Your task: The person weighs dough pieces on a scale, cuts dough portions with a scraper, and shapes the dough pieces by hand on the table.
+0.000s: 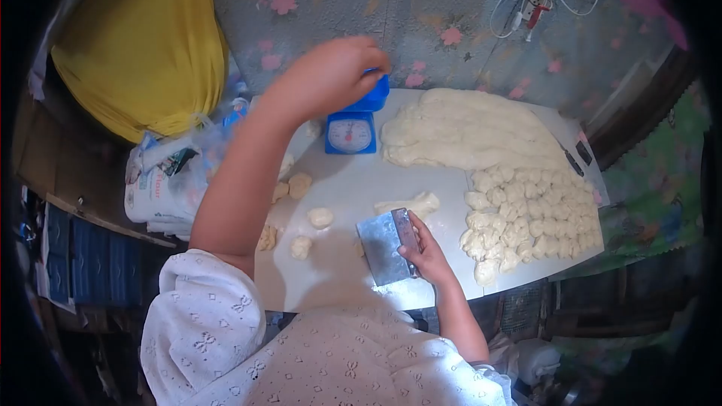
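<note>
My left hand (346,71) reaches over the blue tray of a kitchen scale (350,135), its fingers curled and slightly blurred. Whatever is in those fingers is hidden behind the hand. A metal dough scraper (382,248) is in my right hand (426,257), gripped by its handle near the table's front edge. Just beyond the blade lies a long strip of dough (410,204). Loose dough pieces, among them a round one (320,217), are scattered to the left, below the scale.
A large dough slab (474,131) covers the back right of the white table (335,289). Rows of dough pieces (530,214) sit before it. A dark-handled knife (575,163) lies at the right edge. Flour bags (162,192) and a yellow cloth (143,45) are left.
</note>
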`<control>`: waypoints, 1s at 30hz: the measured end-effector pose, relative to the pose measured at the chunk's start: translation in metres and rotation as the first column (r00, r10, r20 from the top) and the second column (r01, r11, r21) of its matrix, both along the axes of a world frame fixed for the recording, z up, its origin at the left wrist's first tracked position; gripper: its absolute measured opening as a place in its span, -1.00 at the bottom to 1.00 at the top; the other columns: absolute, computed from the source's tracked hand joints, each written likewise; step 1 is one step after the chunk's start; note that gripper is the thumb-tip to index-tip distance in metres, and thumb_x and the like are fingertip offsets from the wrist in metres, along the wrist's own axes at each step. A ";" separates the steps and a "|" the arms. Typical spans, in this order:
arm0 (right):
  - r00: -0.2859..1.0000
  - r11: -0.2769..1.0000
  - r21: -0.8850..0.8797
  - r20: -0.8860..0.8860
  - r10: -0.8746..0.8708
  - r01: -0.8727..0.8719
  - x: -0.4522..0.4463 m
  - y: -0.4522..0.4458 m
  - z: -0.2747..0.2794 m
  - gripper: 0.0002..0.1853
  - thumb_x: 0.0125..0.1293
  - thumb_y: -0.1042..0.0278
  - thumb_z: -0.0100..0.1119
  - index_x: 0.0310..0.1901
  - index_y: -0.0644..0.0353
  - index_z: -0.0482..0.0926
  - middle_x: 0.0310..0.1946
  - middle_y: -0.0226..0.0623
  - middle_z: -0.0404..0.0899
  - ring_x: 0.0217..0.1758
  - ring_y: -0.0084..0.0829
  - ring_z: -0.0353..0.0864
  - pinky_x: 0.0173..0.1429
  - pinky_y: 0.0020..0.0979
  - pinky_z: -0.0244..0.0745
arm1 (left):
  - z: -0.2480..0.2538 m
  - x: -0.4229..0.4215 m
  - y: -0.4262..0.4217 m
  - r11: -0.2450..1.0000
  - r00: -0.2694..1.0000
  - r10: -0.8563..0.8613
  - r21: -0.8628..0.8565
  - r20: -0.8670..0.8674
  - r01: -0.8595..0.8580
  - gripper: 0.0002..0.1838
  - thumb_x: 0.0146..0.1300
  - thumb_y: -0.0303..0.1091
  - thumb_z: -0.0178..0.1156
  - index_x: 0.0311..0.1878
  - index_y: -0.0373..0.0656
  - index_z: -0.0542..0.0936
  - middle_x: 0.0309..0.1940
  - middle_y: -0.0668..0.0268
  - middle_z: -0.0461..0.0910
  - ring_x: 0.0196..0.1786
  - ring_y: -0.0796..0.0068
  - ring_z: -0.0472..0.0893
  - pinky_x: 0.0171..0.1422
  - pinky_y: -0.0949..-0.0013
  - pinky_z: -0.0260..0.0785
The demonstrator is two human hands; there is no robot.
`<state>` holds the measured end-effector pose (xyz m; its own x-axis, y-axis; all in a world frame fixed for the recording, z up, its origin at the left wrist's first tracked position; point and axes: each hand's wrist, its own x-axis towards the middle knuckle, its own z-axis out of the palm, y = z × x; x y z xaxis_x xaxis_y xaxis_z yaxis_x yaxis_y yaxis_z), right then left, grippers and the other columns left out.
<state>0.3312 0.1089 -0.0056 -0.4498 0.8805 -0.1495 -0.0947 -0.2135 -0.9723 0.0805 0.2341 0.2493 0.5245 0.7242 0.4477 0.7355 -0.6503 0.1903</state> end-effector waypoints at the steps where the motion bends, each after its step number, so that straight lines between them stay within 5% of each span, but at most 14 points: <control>1: 1.000 1.000 -0.010 -0.006 -0.002 0.002 0.000 0.000 0.000 -0.13 0.14 0.45 0.27 0.42 0.13 -0.03 0.29 -0.18 0.22 0.30 -0.37 0.27 0.32 -0.39 0.18 | -0.015 -0.006 0.021 0.994 0.998 0.063 -0.086 -0.005 -0.063 -0.80 0.14 -0.43 0.11 -0.18 -0.23 0.60 -0.22 0.13 0.58 -0.12 0.20 0.56 0.00 0.27 0.37; 3: 1.000 1.000 -0.012 -0.010 -0.007 0.007 0.000 -0.001 -0.003 -0.13 0.14 0.46 0.27 0.42 0.14 -0.03 0.29 -0.19 0.22 0.30 -0.37 0.27 0.32 -0.39 0.17 | -0.042 -0.016 0.061 0.956 0.987 0.142 -0.269 0.073 -0.117 -0.75 0.15 -0.44 0.11 -0.10 -0.22 0.60 -0.12 0.10 0.58 -0.03 0.13 0.55 0.05 0.27 0.37; 7: 1.000 0.999 0.050 0.025 0.005 -0.006 0.002 0.000 -0.008 -0.15 0.17 0.47 0.22 0.43 0.10 -0.06 0.30 -0.19 0.23 0.28 -0.37 0.31 0.29 -0.39 0.23 | -0.085 -0.029 0.115 0.911 0.975 0.221 -0.363 0.027 -0.196 -0.71 0.15 -0.41 0.14 -0.05 -0.21 0.60 -0.02 0.08 0.56 0.03 0.13 0.54 0.09 0.25 0.37; 9: 0.999 0.999 0.042 0.041 0.008 -0.009 0.003 0.000 -0.010 -0.15 0.18 0.44 0.23 0.43 0.11 -0.07 0.28 -0.17 0.24 0.27 -0.36 0.32 0.28 -0.39 0.23 | -0.094 -0.033 0.132 0.863 0.959 0.218 -0.424 -0.182 -0.276 -0.59 0.07 -0.37 0.25 0.04 -0.18 0.56 -0.01 0.06 0.57 0.05 0.17 0.55 0.12 0.25 0.37; 13: 1.000 0.999 0.049 -0.011 0.007 -0.006 0.002 0.000 -0.008 -0.14 0.18 0.41 0.25 0.43 0.14 -0.07 0.29 -0.18 0.22 0.26 -0.37 0.32 0.27 -0.38 0.24 | -0.092 -0.035 0.140 0.822 0.958 0.191 -0.499 -0.213 -0.275 -0.43 -0.05 -0.37 0.34 0.12 -0.17 0.51 -0.04 0.08 0.59 -0.02 0.21 0.59 0.07 0.27 0.39; 15: 1.000 0.999 0.036 -0.023 0.015 -0.014 0.002 0.000 -0.008 -0.13 0.17 0.40 0.25 0.42 0.15 -0.07 0.30 -0.19 0.20 0.26 -0.39 0.31 0.28 -0.39 0.23 | -0.088 -0.033 0.143 0.706 0.946 0.096 -0.649 -0.310 -0.284 -0.41 -0.12 -0.35 0.35 0.10 -0.16 0.50 -0.05 0.15 0.60 0.00 0.19 0.57 0.05 0.26 0.38; 22: 0.998 0.999 0.054 -0.066 0.007 -0.003 0.002 0.000 -0.013 -0.14 0.18 0.40 0.25 0.42 0.16 -0.07 0.27 -0.25 0.23 0.24 -0.45 0.31 0.26 -0.42 0.23 | -0.083 -0.029 0.118 0.806 0.962 0.189 -0.528 -0.198 -0.267 -0.69 -0.06 -0.44 0.23 -0.17 -0.18 0.50 -0.16 0.19 0.61 -0.05 0.22 0.58 -0.04 0.26 0.38; 24: 0.998 0.999 0.044 -0.060 0.008 -0.005 0.002 0.000 -0.011 -0.14 0.18 0.40 0.25 0.42 0.15 -0.07 0.27 -0.25 0.24 0.23 -0.46 0.32 0.25 -0.42 0.24 | -0.083 -0.032 0.110 0.884 0.946 0.313 -0.391 0.083 -0.258 -0.66 0.03 -0.52 0.15 -0.06 -0.17 0.48 -0.22 0.20 0.58 -0.16 0.31 0.57 -0.04 0.32 0.38; 25: 0.999 0.999 0.044 -0.050 0.010 -0.008 0.002 0.000 -0.009 -0.14 0.18 0.40 0.25 0.42 0.15 -0.06 0.26 -0.26 0.24 0.22 -0.46 0.32 0.24 -0.42 0.25 | -0.087 -0.037 0.113 0.884 0.946 0.313 -0.389 0.084 -0.259 -0.66 0.03 -0.52 0.15 -0.06 -0.17 0.48 -0.22 0.20 0.58 -0.16 0.31 0.57 -0.04 0.32 0.38; 27: 0.999 0.999 0.048 -0.040 0.013 -0.012 0.002 0.000 -0.006 -0.14 0.18 0.40 0.25 0.42 0.14 -0.06 0.26 -0.26 0.25 0.21 -0.47 0.33 0.23 -0.43 0.26 | -0.094 -0.047 0.118 0.893 0.783 0.298 -0.450 0.546 -0.026 -0.68 0.07 -0.49 0.07 -0.06 -0.15 0.52 -0.12 0.18 0.56 -0.09 0.24 0.57 0.04 0.28 0.36; 30: 0.999 1.000 0.028 -0.039 0.004 -0.003 0.001 0.000 -0.005 -0.18 0.17 0.55 0.19 0.41 0.16 -0.03 0.27 -0.23 0.24 0.29 -0.41 0.29 0.31 -0.41 0.20 | -0.063 -0.044 0.091 0.826 0.694 0.298 -0.542 0.656 0.158 -0.68 0.11 -0.53 0.00 -0.03 -0.22 0.51 -0.11 0.21 0.54 -0.12 0.30 0.57 0.05 0.33 0.39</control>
